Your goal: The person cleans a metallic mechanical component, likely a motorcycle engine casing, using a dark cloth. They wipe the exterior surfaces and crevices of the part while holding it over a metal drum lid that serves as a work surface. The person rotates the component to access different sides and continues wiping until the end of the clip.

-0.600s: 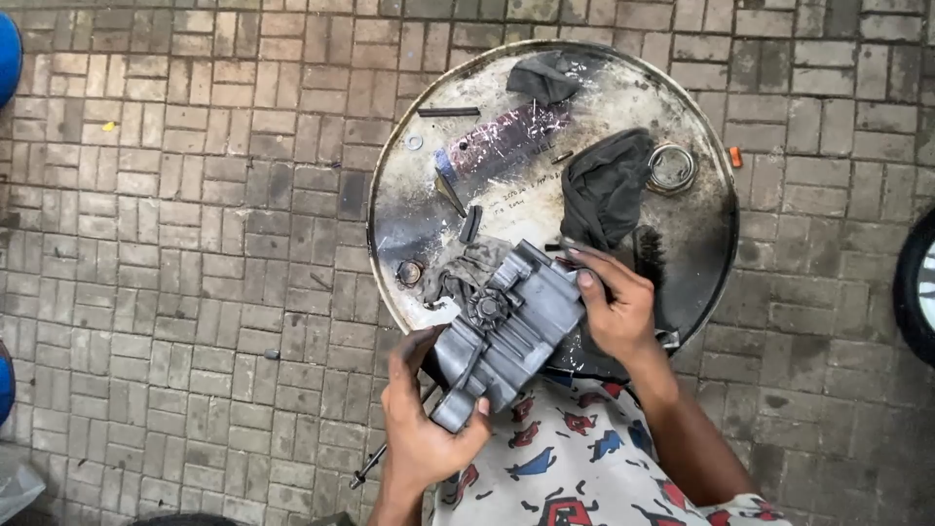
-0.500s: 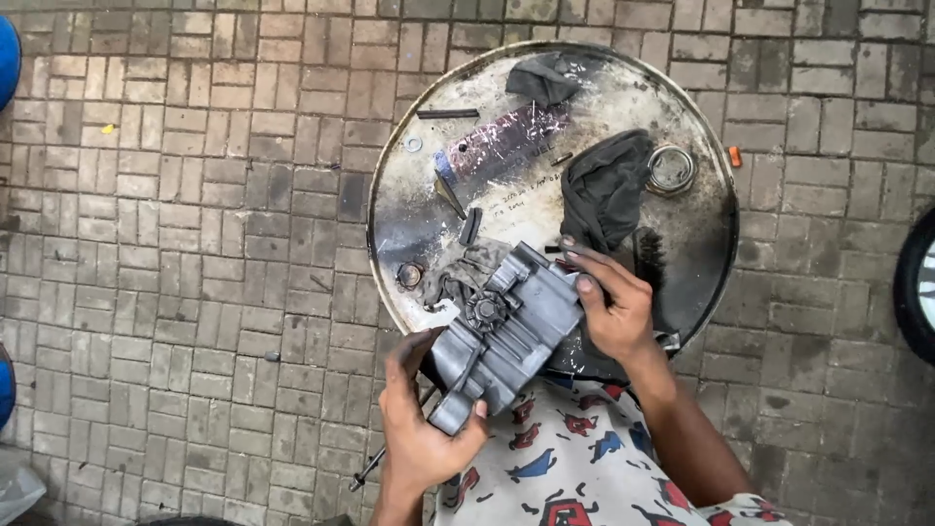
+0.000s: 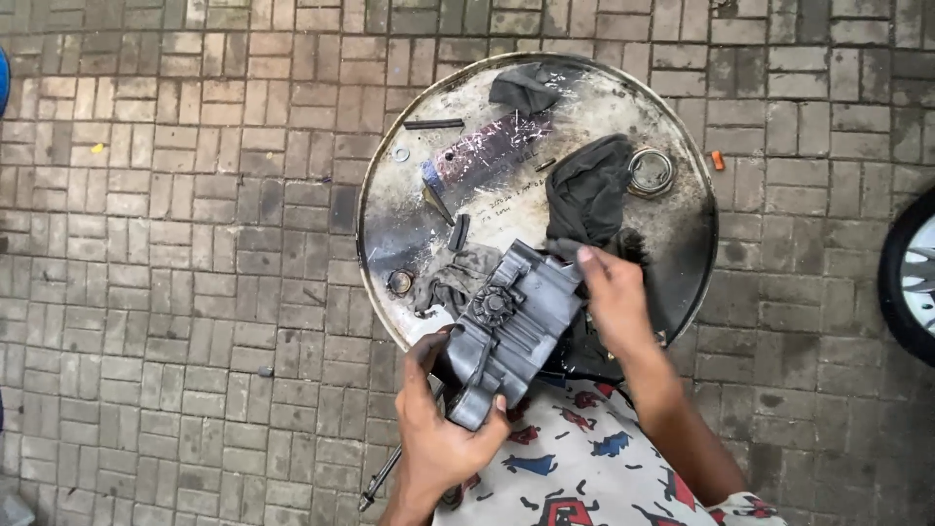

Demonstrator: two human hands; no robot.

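Both hands grip a grey engine casing (image 3: 511, 326) over the drum top (image 3: 390, 244): left hand (image 3: 443, 433) closed underneath, right hand (image 3: 614, 302) clasping its upper edge.

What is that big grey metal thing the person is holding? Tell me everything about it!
The grey ribbed cast-metal engine part looks like dull, grimy aluminium, blocky with ridges and a round toothed piece on top. It lies tilted over the near edge of the round dirty metal drum top. The left hand cups its lower end; the right hand presses its upper side.
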